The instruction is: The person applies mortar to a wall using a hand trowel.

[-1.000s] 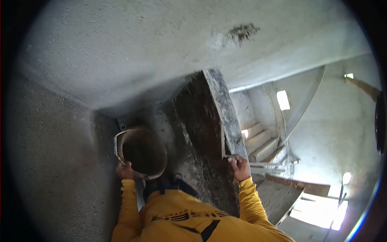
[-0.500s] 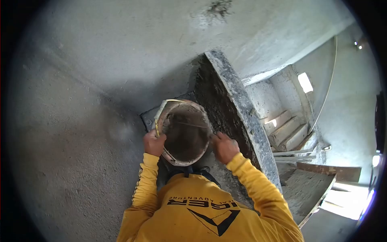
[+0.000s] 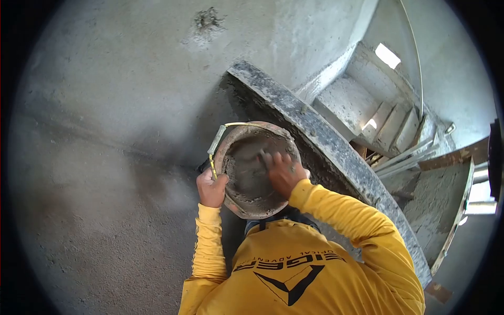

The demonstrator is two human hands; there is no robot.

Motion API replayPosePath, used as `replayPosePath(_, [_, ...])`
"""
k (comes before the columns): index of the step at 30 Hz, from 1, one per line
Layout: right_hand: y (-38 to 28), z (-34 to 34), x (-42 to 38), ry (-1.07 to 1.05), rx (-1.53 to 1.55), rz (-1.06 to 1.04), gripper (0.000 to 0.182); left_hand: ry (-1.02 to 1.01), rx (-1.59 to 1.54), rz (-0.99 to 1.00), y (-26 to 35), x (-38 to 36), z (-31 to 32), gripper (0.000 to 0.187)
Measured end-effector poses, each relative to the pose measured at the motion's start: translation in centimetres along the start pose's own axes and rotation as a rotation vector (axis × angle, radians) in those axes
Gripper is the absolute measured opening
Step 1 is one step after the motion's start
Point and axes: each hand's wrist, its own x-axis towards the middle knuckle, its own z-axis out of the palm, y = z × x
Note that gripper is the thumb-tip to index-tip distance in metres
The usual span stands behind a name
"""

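Observation:
A round, mortar-smeared bucket (image 3: 299, 152) is in front of my body, its mouth facing me and grey wet mortar (image 3: 247, 170) inside. My left hand (image 3: 212, 188) is closed on the left side of the rim, thumb over the edge, where the yellow-wrapped handle (image 3: 216, 140) meets it. Over the right part of the mouth reaches my right hand (image 3: 286, 173), its fingers stretched out and apart, with the fingertips at the mortar and slightly blurred.
A long, mortar-spattered board (image 3: 320, 139) runs diagonally just right of the bucket. A rough plastered wall (image 3: 131, 68) rises ahead. Concrete steps (image 3: 391, 123) and loose wooden strips (image 3: 407, 160) are at the right, with a mortar-covered panel (image 3: 438, 205) below them.
My right hand has moved from the bucket's right side to inside its mouth, fingers now extended. The bucket has shifted slightly right in view, and the view has turned. My left hand keeps its hold.

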Motion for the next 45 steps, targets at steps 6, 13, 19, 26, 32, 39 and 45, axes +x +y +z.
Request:
replayPosePath(6, [-3.7, -0.9, -3.7, -0.332, -0.136, -0.235, 0.029, -0.052, 0.167, 0.154, 2.3, 0.8, 0.6, 0.014])
replayPosePath(13, [-1.7, 0.0, -4.5, 0.069, -0.105, 0.009, 0.019, -0.006, 0.181, 0.067, 2.4, -2.4, 1.4, 0.014])
replayPosePath(19, [-2.2, 2.8, -8.8, -0.299, -0.06, -0.113, 0.02, 0.089, 0.228, 0.129, 2.8, -3.7, 1.8, 0.013])
replayPosePath(26, [-0.1, -1.1, -5.0, -0.216, 0.011, 0.143, 0.026, 0.002, 0.365, 0.286, 5.5, -6.0, 2.3, 0.016])
replayPosePath(32, [0.9, 1.6, -8.8, -0.468, 0.509, 0.111, 0.021, -0.058, 0.266, 0.29, 8.0, -8.2, 3.7, 0.018])
replayPosePath(39, [-1.6, 2.6, -9.0, -0.628, 1.088, 0.212, 0.029, 0.09, 0.126, 0.153, 4.1, -7.8, 3.2, 0.022])
replayPosePath(45, [0.6, 0.8, -5.6, -0.539, 0.956, 0.112, 0.046, 0.367, 0.116, -0.054, -3.0, -7.4, 1.3, 0.016])
